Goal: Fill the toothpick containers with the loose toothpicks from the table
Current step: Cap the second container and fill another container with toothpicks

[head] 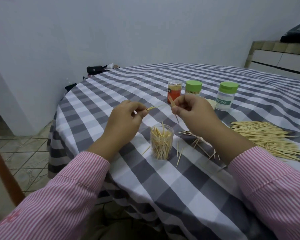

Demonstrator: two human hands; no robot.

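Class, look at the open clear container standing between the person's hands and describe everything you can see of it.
The open clear container is a small see-through cylinder, plastic by its look, standing upright with no lid on the checked tablecloth. It is roughly half full of pale wooden toothpicks leaning at mixed angles, some poking above the rim. Neither hand touches it. Loose toothpicks lie on the cloth beside it.

Both hands (124,116) (196,111) pinch toothpicks (151,108) above open container (161,142).
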